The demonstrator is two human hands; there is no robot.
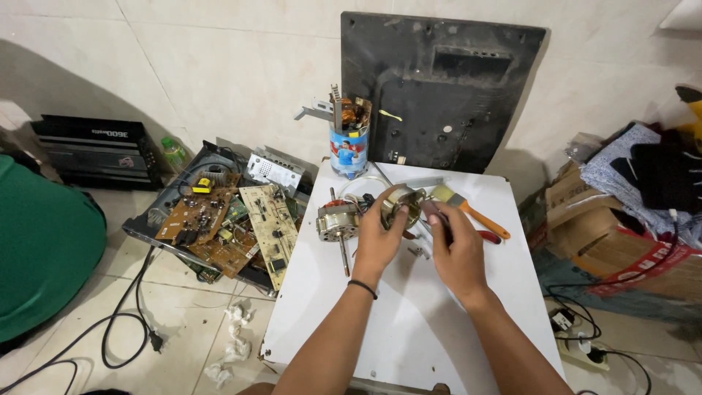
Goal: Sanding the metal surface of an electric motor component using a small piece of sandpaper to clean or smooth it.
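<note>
Clearly the work sits at the far middle of the white table (409, 322): the left hand (378, 241) has its grip wrapped around a round metal motor cap (404, 205), holding it just off the surface, fingers curled over the near rim. The right hand (457, 252) is clenched on a dark-handled tool (437, 219), whose tip meets the cap's right edge; what kind of tool it is I cannot make out. Just left of the cap lies the motor body (338, 219), its shaft (344, 256) running toward the person, so the motor's long axis lies roughly near-to-far on the table. The cap appears to face up and a little toward the right hand.

To do this well, I'd judge the left hand should pin the cap steady, perhaps resting it on the table, while the tool works with small, controlled pressure. A paintbrush (461, 205) with an orange handle lies just beyond the right hand, angled down to the right.
</note>
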